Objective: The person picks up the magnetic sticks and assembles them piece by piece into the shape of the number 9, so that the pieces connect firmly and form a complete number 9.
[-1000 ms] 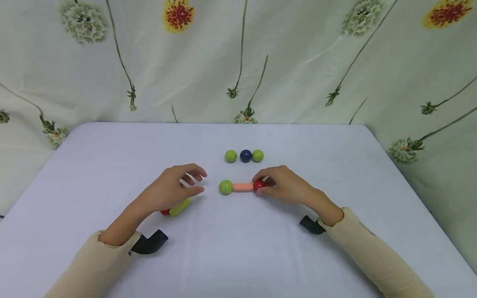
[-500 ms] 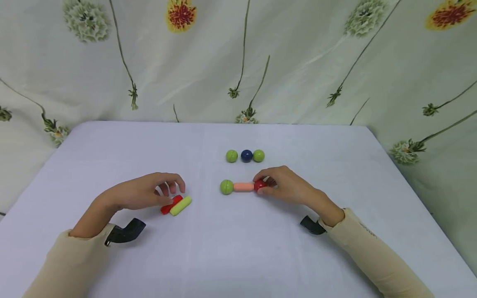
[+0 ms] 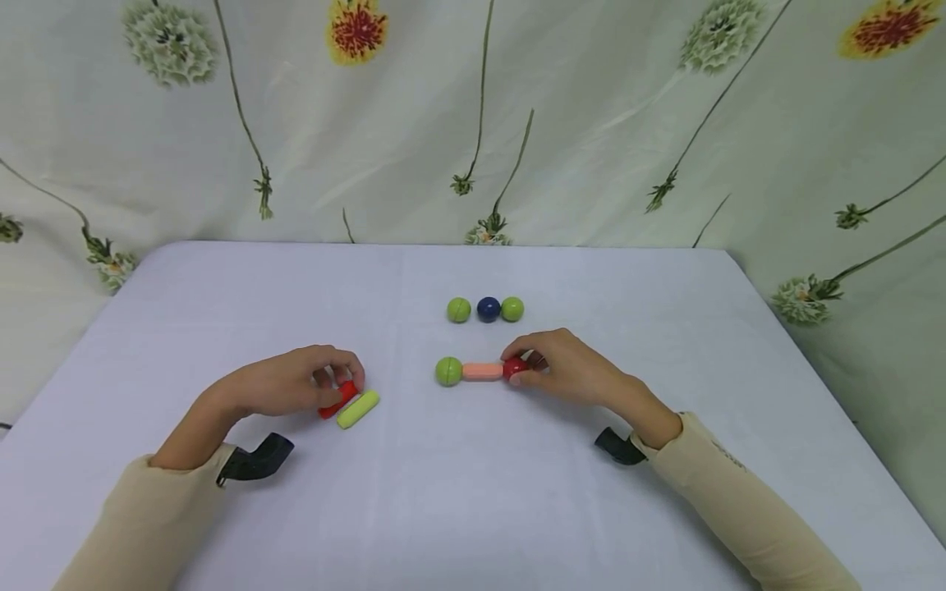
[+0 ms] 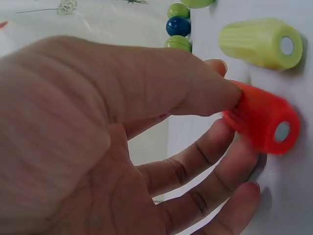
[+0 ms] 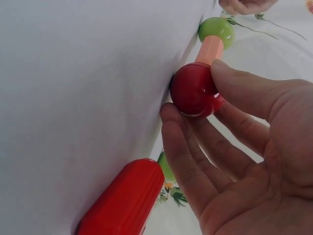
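Note:
My left hand (image 3: 340, 384) rests low on the white table (image 3: 222, 312) and pinches a red rod (image 3: 337, 400) between thumb and fingers; the left wrist view shows that hand (image 4: 234, 111) around the red rod (image 4: 261, 120). A yellow-green rod (image 3: 358, 408) (image 4: 259, 41) lies right beside it. My right hand (image 3: 521, 369) (image 5: 193, 90) grips a red ball (image 3: 513, 368) (image 5: 195, 90) joined to a pink rod (image 3: 483, 371) (image 5: 211, 49) with a green ball (image 3: 447, 371) (image 5: 216, 29) at its far end.
Three loose balls, green (image 3: 458, 309), blue (image 3: 488, 309) and green (image 3: 512, 309), sit in a row farther back. Another red rod (image 5: 124, 200) lies on the table under my right hand. A flowered curtain (image 3: 473, 123) hangs behind the table.
My left hand drew back to the left from near the green ball, came down and took the red rod between its fingers. The right hand and its chain stayed put.

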`<state>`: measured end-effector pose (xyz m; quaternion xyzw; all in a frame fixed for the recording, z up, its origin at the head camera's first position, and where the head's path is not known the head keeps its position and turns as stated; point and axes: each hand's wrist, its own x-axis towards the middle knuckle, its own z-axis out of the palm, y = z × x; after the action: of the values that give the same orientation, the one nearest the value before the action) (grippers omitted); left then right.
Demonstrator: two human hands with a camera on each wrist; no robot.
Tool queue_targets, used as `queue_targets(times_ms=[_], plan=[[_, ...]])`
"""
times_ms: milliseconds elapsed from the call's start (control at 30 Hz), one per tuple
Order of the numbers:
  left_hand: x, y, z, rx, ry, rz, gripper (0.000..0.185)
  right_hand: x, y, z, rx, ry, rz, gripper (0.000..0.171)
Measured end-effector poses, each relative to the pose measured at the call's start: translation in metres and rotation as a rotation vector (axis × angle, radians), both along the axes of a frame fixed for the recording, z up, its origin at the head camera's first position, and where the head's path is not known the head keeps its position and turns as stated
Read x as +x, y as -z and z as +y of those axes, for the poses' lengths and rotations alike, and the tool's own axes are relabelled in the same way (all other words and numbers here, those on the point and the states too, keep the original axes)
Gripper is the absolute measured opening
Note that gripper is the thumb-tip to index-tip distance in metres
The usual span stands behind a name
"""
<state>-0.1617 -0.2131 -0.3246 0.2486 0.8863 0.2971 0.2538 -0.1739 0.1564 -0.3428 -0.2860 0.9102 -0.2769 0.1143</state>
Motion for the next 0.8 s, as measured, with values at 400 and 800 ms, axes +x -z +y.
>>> queue_targets(times_ms=[400,800], plan=[[-0.0016,0.0051,0.0057,-0.071,-0.109,0.133,0.022,0.0009,0.0003,0.001,0.003,0.009,-0.016,0.029],[-0.0039,0.0037,0.0083,-0.01,-0.293,0.202,0.024,-0.0012,0.0019,0.0,-0.006,-0.007,-0.003,0.028]])
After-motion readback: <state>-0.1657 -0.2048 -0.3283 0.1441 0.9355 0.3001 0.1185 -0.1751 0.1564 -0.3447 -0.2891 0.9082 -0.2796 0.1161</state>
